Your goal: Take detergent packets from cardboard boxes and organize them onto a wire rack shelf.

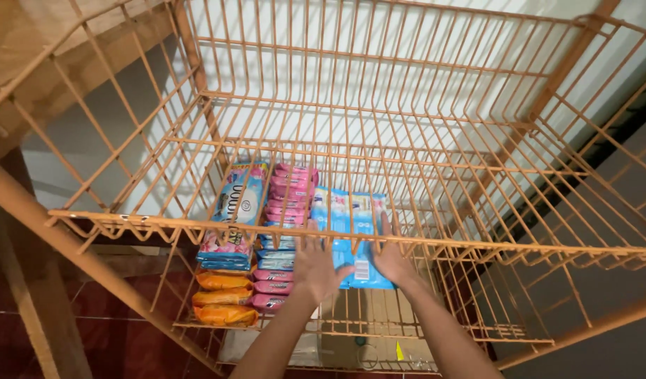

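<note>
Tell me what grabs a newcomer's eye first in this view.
The big orange wire basket fills nearly the whole view, its near rim crossing the middle. Low inside it, the left hand and right hand press on a blue packet. To their left lie rows of pink packets, with orange packets at the near left corner.

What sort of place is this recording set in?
Probably a small shop or stockroom. An orange wire basket rack holds neat rows of packaged goods: pink packets, orange packets. Both hands, left hand and right hand, rest on a blue packet.
</note>
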